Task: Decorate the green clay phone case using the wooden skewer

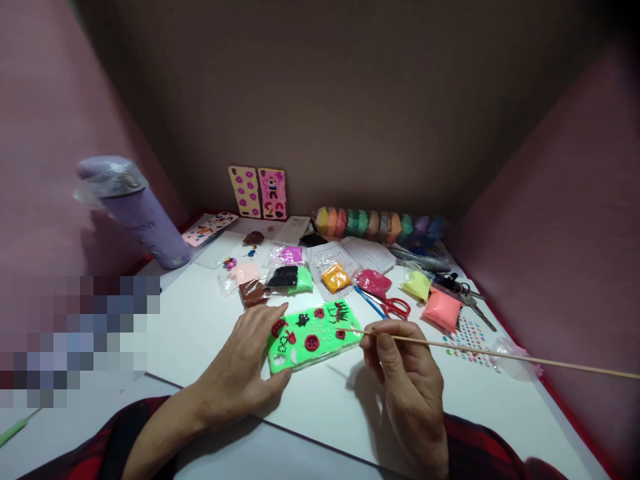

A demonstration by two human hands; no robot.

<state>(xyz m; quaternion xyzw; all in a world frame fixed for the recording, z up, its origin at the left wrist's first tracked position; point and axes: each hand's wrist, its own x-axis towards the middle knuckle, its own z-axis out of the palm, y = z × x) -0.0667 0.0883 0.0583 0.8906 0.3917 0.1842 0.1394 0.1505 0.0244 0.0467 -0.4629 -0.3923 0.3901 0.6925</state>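
Observation:
A green phone case (327,340) with red and black shapes and small dots lies on the white board. My left hand (240,363) holds its left end, thumb at the near edge and fingers at the far edge. In my right hand (407,380) a long thin wooden stick (465,348) is pinched between thumb and fingers. The stick's tip touches or hovers just over the right part of the case, beside a small red shape; which of the two cannot be made out.
Beyond the case lie red scissors (395,307), an orange clay packet (336,277), a coral packet (442,309) and keys (477,303). Gem stickers (467,343) lie at right. A purple bottle (150,223) stands at left; two decorated cases (273,193) lean on the back wall.

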